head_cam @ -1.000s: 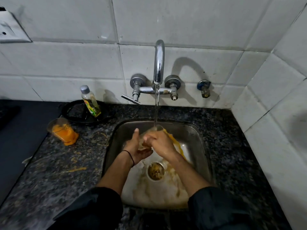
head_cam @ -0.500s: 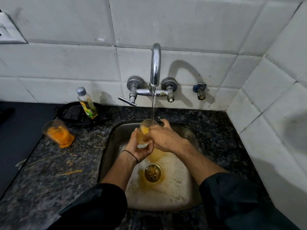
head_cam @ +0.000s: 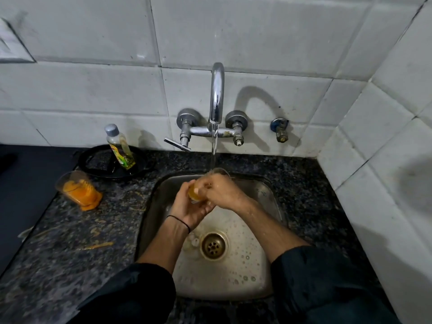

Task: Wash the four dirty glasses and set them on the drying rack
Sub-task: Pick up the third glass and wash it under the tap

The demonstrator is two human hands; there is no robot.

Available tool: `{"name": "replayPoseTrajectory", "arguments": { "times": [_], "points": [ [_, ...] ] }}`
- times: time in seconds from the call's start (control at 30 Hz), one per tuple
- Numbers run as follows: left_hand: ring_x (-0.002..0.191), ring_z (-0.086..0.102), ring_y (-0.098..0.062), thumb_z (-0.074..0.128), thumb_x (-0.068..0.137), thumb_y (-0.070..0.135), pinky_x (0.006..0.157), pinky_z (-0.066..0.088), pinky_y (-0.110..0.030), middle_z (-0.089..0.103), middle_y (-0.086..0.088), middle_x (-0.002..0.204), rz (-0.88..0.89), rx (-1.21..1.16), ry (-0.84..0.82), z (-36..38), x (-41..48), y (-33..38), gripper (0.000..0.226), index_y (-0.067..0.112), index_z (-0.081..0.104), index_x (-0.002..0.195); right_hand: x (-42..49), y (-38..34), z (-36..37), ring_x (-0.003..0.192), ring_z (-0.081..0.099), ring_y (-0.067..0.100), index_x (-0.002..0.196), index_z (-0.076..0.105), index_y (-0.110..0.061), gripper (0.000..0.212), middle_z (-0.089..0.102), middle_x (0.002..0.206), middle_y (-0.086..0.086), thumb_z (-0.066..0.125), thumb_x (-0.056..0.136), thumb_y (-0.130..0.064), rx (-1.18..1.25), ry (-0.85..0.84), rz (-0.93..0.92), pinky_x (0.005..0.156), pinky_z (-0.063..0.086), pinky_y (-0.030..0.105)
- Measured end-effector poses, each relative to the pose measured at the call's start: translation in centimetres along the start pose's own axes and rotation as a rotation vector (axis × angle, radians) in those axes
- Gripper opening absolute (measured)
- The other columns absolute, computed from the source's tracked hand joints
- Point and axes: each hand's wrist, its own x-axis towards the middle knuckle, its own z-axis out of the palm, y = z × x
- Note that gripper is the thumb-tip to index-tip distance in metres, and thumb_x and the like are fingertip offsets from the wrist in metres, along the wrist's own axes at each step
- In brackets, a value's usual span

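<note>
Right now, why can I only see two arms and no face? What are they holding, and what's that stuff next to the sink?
The camera is worn on the person's head and looks down, so this one picture shows only their own arms in dark sleeves. No robot, just bare hands. The left hand grips a clear drinking glass with orange dregs from below, and the right hand curls round it from the other side, under water running from the curved chrome tap into the steel sink. On the dark speckled stone counter stands a second clear glass smeared orange. Behind it, a small clear bottle with a grey cap stands on a round black tray.
</note>
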Motion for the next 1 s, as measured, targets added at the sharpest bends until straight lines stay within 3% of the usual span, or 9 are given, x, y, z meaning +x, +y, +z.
{"name": "replayPoseTrajectory", "arguments": {
  "times": [0.07,0.2,0.37,0.5,0.57,0.67,0.77,0.9,1.0],
  "points": [
    [0.098,0.061,-0.027,0.054,0.093,0.043,0.087,0.053,-0.04,0.068,-0.015,0.101,-0.074,0.021,0.031,0.0,-0.3,0.3,0.038,0.01,0.066,0.106,-0.1,0.6,-0.2,0.102,0.065,0.024,0.102,0.074,-0.017,0.018,0.07,0.106,0.007,0.061,0.093,-0.025,-0.114,-0.035,-0.044,0.089,0.05,0.037],
    [0.094,0.062,-0.027,0.058,0.092,0.05,0.08,0.057,-0.035,0.066,-0.017,0.104,-0.109,0.008,0.087,-0.1,0.0,0.6,0.045,0.009,0.065,0.11,-0.7,1.7,-0.6,0.129,0.044,0.028,0.123,0.063,-0.025,0.03,0.058,0.132,0.003,0.061,0.093,-0.024,-0.615,-0.11,-0.178,0.111,0.026,0.045],
    [0.089,0.061,-0.026,0.047,0.091,0.043,0.072,0.049,-0.039,0.066,-0.013,0.094,-0.032,0.068,0.012,-0.4,0.2,0.0,0.039,0.01,0.067,0.098,-0.7,0.9,1.1,0.111,0.058,0.024,0.101,0.067,-0.022,0.018,0.061,0.112,0.003,0.067,0.091,-0.037,-0.128,-0.052,-0.002,0.094,0.051,0.042],
    [0.098,0.06,-0.027,0.062,0.086,0.05,0.075,0.056,-0.038,0.067,-0.016,0.107,-0.081,0.052,0.103,-0.6,0.5,0.6,0.049,0.009,0.067,0.113,-1.7,1.5,0.4,0.135,0.028,0.032,0.126,0.062,-0.025,0.031,0.054,0.138,0.005,0.056,0.097,-0.018,-0.466,-0.097,-0.144,0.119,0.017,0.048],
    [0.086,0.063,-0.027,0.056,0.093,0.041,0.063,0.057,-0.035,0.068,-0.015,0.098,0.039,0.08,0.104,-0.3,0.5,0.9,0.038,0.008,0.067,0.107,-2.0,1.8,0.7,0.128,0.039,0.025,0.125,0.063,-0.018,0.031,0.056,0.133,0.005,0.06,0.094,-0.016,-0.23,-0.07,-0.099,0.117,0.024,0.045],
    [0.082,0.064,-0.026,0.059,0.094,0.021,0.063,0.057,-0.035,0.063,-0.013,0.099,0.357,0.185,0.145,0.7,-0.4,0.9,0.021,0.008,0.058,0.11,-2.3,2.4,2.7,0.111,0.063,0.017,0.123,0.067,-0.015,0.034,0.066,0.124,0.007,0.066,0.093,-0.032,0.804,0.068,0.148,0.1,0.049,0.039],
    [0.091,0.062,-0.02,0.07,0.083,-0.001,0.074,0.055,-0.033,0.061,-0.005,0.102,0.791,0.553,0.224,1.5,-1.3,0.7,0.037,0.014,0.051,0.111,-2.5,3.0,4.9,0.113,0.066,0.026,0.127,0.067,-0.015,0.06,0.072,0.122,0.011,0.045,0.097,-0.061,1.656,0.156,0.446,0.095,0.048,0.043],
    [0.1,0.066,-0.014,0.072,0.073,-0.001,0.088,0.055,-0.027,0.066,-0.002,0.108,0.946,0.891,-0.015,1.8,-2.2,-0.2,0.046,0.013,0.054,0.113,-1.1,2.8,6.3,0.107,0.067,0.033,0.106,0.076,-0.009,0.068,0.074,0.11,0.018,0.041,0.096,-0.067,1.854,0.327,0.669,0.103,0.049,0.046],
    [0.106,0.064,-0.012,0.069,0.09,0.009,0.094,0.054,-0.034,0.062,-0.002,0.116,0.931,0.855,0.044,1.4,-1.8,-0.7,0.038,0.017,0.045,0.119,-0.5,2.6,5.7,0.094,0.07,0.031,0.106,0.071,-0.007,0.049,0.075,0.101,0.018,0.043,0.103,-0.048,1.751,0.294,0.694,0.1,0.051,0.045]
  ]
}}
